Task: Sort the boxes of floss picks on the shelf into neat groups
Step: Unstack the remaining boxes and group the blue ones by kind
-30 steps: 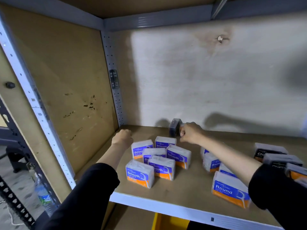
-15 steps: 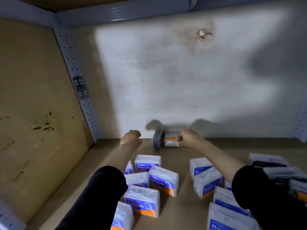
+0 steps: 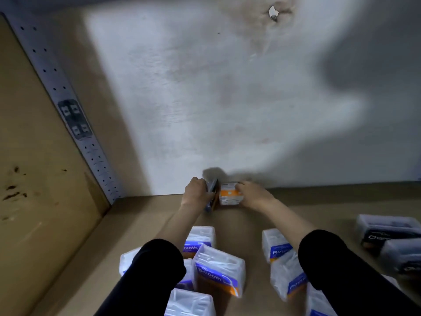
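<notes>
While the left hand [image 3: 195,193] grips a dark box [image 3: 211,194] and the right hand [image 3: 253,195] clasps an orange box [image 3: 228,194] against the back wall [image 3: 227,110], retrieval seems underway; each likely needs carrying to its own kind.

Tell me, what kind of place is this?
Probably a storeroom or shop stockroom: a brown wooden shelf board, a grey perforated metal upright, and many clear plastic floss-pick boxes with blue-and-orange labels kept together on it.
</notes>
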A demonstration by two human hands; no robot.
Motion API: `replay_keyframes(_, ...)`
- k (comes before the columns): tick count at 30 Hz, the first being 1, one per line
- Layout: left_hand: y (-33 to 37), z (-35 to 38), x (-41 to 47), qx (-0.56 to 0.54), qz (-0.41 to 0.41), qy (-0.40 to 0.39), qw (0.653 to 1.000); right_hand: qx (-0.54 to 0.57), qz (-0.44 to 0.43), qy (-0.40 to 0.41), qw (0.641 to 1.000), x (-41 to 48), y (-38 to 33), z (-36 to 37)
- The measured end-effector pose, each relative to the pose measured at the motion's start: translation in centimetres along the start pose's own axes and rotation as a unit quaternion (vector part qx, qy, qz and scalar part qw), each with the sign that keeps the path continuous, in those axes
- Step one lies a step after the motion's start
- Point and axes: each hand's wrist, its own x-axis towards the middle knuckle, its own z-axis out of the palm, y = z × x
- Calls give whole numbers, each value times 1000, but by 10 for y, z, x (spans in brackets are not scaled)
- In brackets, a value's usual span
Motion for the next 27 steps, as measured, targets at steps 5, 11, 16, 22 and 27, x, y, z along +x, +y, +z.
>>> replay_keyframes(5,-5,-5,7,-1,11,-12,1000,-13,-10,26,1000,-4,10,-2)
replay_keyframes(11,-5,-4,10,11,17,-15,1000,84,-15,-46,995,-2,22,-33)
replay_keyframes(16,-5,-5,10,15,16,-16,1000,204,30,-57,977,-3,41,-34)
replay_keyframes(22,-3,-5,11,25,17,-13,999,247,30,-1,969,-4,28,-33)
replay_keyframes(27,-2,-4,10,34,12,-19,999,141,47,-19,989,-5,10,-29)
